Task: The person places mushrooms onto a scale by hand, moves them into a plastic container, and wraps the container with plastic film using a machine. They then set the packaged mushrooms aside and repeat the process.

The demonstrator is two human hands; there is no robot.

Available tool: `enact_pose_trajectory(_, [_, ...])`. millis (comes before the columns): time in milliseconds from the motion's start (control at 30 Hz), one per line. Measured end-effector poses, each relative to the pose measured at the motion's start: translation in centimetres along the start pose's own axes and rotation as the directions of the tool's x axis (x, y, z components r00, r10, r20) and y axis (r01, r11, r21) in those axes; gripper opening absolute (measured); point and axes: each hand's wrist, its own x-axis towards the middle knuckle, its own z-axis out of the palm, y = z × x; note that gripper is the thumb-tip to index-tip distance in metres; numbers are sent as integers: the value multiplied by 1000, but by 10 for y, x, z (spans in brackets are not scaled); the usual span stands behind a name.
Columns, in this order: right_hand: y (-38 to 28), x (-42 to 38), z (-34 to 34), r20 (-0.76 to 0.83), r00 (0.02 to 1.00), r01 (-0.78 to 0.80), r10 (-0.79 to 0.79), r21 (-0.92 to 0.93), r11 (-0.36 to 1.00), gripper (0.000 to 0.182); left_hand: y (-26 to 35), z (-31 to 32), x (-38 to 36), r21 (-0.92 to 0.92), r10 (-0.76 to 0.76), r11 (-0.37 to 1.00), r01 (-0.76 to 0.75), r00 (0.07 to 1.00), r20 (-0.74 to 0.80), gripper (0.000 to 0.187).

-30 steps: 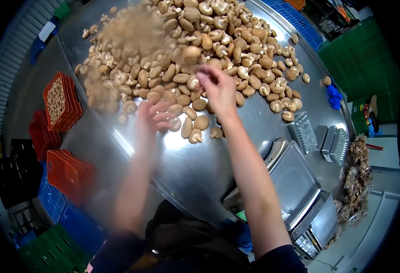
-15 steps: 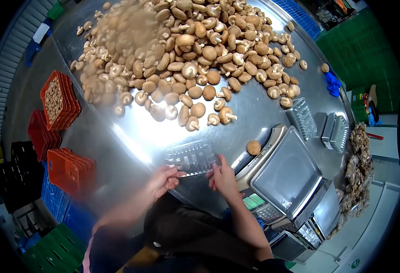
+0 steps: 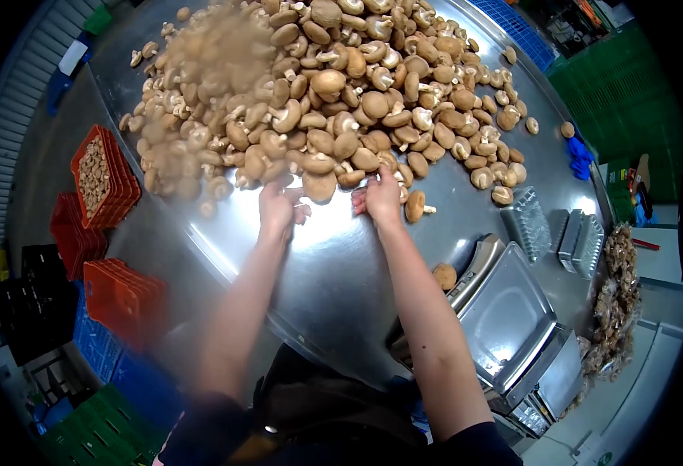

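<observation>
My left hand [image 3: 279, 208] and my right hand [image 3: 380, 196] reach out to the near edge of a large heap of shiitake mushrooms [image 3: 372, 101]. Both have curled fingers, facing each other at either end of a clear plastic tray, which is hard to make out against the glare and the mushrooms. A large mushroom [image 3: 319, 186] sits between the hands, and others lie against the fingers. To the right of my right hand lies a loose mushroom [image 3: 417, 206] with its stem sideways.
A weighing scale [image 3: 508, 318] stands at the right, with a single mushroom [image 3: 444, 276] beside it. Clear plastic trays [image 3: 528, 221] are stacked beyond it on the steel table [image 3: 333, 311]. Orange crates [image 3: 124, 299] stand on the floor at left. Bagged mushrooms [image 3: 619, 303] lie far right.
Both hands have moved forward from the table's near edge to the mushroom heap, carrying the clear tray. Mushrooms at the heap's front edge have been pushed back and bunched together.
</observation>
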Motion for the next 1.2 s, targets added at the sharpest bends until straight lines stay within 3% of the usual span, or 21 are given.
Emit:
enact_pose_trajectory(167, [25, -27, -7, 20, 990, 137, -143, 171, 976, 41, -28, -3, -14, -32, 145, 989, -145, 989, 3, 42])
enact_pose_trajectory(267, [27, -53, -14, -16, 992, 127, -126, 200, 972, 46, -32, -7, -31, -89, 121, 989, -119, 992, 23, 42])
enact_pose_trajectory(500, [31, -125, -49, -95, 978, 194, -184, 112, 975, 47, -8, 3, -108, -4, 93, 996, -93, 991, 94, 44])
enact_pose_trajectory(533, [21, -145, -58, -115, 979, 178, -171, 53, 983, 43, -4, 5, -120, 17, 81, 996, -83, 990, 116, 43])
enact_pose_trajectory(600, [22, -171, -79, -182, 910, 344, -373, -172, 923, 38, 0, 14, -142, 67, 49, 996, -61, 986, 162, 41])
enact_pose_trajectory(667, [20, -198, -107, -183, 801, 445, -570, -455, 771, 33, 2, 27, -163, 136, 4, 990, -36, 973, 230, 39])
enact_pose_trajectory(700, [18, -214, -116, -265, 813, 398, -519, -396, 827, 33, -4, 33, -170, 168, -35, 986, -9, 966, 257, 39])
enact_pose_trajectory(767, [26, -239, -151, -272, 705, 397, -655, -614, 682, 34, -18, 48, -185, 229, -111, 973, 40, 945, 308, 39])
enact_pose_trajectory(833, [35, -263, -185, -369, 670, 329, -645, -631, 703, 35, -29, 75, -202, 332, -181, 943, 34, 888, 423, 38])
enact_pose_trajectory(900, [47, -287, -220, -447, 636, 257, -629, -646, 719, 36, -48, 101, -214, 459, -178, 881, -116, 816, 549, 36])
enact_pose_trajectory(967, [64, -307, -255, -507, 606, 186, -613, -659, 729, 37, -82, 125, -217, 459, -175, 868, -192, 746, 643, 32])
enact_pose_trajectory(1033, [83, -323, -284, -551, 588, 125, -591, -660, 740, 36, -112, 151, -217, 526, -88, 710, -468, 682, 726, 34])
enact_pose_trajectory(1100, [106, -332, -308, -581, 580, 108, -570, -640, 761, 36, -124, 173, -224, 501, 6, 576, -646, 617, 787, 35])
enact_pose_trajectory(1133, [114, -336, -316, -586, 583, 88, -563, -643, 761, 35, -120, 183, -234, 511, 21, 477, -716, 590, 807, 32])
enact_pose_trajectory(1200, [125, -342, -326, -589, 580, 37, -563, -671, 741, 35, -130, 194, -242, 503, 24, 403, -765, 558, 829, 30])
